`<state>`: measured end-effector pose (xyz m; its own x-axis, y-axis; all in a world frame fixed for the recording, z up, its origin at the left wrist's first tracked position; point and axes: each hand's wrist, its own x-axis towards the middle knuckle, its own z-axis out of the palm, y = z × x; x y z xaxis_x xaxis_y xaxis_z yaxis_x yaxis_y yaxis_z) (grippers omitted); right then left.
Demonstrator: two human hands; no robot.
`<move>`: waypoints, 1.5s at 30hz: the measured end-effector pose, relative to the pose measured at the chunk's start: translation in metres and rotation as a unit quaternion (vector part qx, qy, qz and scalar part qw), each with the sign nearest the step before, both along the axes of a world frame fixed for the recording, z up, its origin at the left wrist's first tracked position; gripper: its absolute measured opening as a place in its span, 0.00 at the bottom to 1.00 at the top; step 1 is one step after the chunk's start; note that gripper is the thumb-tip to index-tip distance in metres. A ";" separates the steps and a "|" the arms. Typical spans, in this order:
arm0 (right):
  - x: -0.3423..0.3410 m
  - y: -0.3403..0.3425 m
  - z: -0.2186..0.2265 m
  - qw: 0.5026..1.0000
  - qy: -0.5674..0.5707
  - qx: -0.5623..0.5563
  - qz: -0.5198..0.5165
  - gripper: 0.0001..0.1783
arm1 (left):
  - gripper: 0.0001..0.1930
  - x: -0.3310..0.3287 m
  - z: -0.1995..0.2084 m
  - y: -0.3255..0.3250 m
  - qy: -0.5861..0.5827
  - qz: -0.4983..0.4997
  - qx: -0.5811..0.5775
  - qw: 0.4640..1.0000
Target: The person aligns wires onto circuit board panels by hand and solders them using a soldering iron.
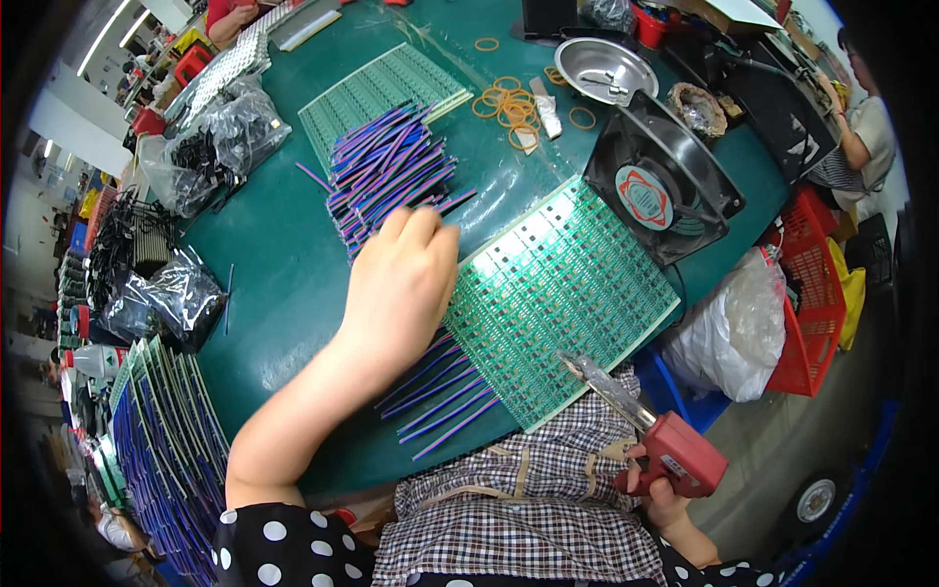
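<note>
My left hand (401,284) reaches over the green table (274,284) with its fingers curled at the near end of a pile of purple and blue wire strips (386,171); whether it grips one is hidden. Beside it lies a green circuit board panel (558,293), with several more wire strips (440,391) lined up along its near left edge. My right hand (660,494) holds a red soldering gun (675,450) by its grip at the table's near edge, its metal tip pointing up toward the panel's corner.
A black fan (660,181) stands at the panel's far right. A second green panel (377,93), rubber bands (509,103) and a metal dish (606,68) lie farther back. Plastic bags of black parts (210,147) sit left. Stacked panels (161,430) stand at my near left. Red baskets (817,293) sit right.
</note>
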<state>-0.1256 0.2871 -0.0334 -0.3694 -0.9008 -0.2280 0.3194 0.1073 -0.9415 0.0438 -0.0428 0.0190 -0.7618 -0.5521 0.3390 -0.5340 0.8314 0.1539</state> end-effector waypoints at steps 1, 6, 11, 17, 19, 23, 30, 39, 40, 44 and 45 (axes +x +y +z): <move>0.001 -0.001 0.001 1.000 -0.003 0.002 -0.010 0.37 | 0.08 -0.010 -0.006 -0.013 -0.020 0.011 -0.024 0.999; 0.000 -0.002 0.006 1.000 -0.007 0.006 -0.004 0.36 | 0.04 -0.040 -0.035 -0.046 -0.084 0.031 -0.132 0.987; -0.001 0.002 0.003 1.000 -0.019 0.007 -0.015 0.37 | 0.04 -0.029 -0.017 -0.045 0.104 -0.017 0.059 0.993; -0.002 0.004 0.004 0.999 -0.029 0.024 -0.015 0.38 | 0.05 0.013 0.003 -0.003 0.213 0.091 0.470 0.852; -0.002 0.007 -0.001 0.999 0.030 0.009 -0.029 0.41 | 0.05 0.030 0.001 0.004 0.178 0.123 0.304 0.928; -0.001 0.014 -0.006 0.999 0.036 0.004 -0.037 0.41 | 0.05 0.056 -0.016 0.006 0.137 0.083 0.036 0.986; -0.001 0.009 0.009 0.999 -0.017 0.013 -0.028 0.40 | 0.15 0.036 -0.004 0.113 0.034 -0.114 0.017 0.993; -0.002 0.035 -0.015 0.996 0.057 0.054 0.036 0.43 | 0.15 0.037 -0.030 0.126 0.012 -0.112 -0.054 0.992; -0.003 0.033 -0.013 0.996 0.056 0.056 0.036 0.43 | 0.14 0.037 -0.030 0.126 0.009 -0.108 -0.058 0.992; -0.008 0.014 -0.005 0.982 0.167 0.016 0.090 0.39 | 0.14 0.037 -0.032 0.127 0.005 -0.113 -0.066 0.991; -0.008 0.011 -0.004 0.983 0.158 0.003 0.095 0.38 | 0.14 0.037 -0.032 0.127 0.008 -0.110 -0.064 0.992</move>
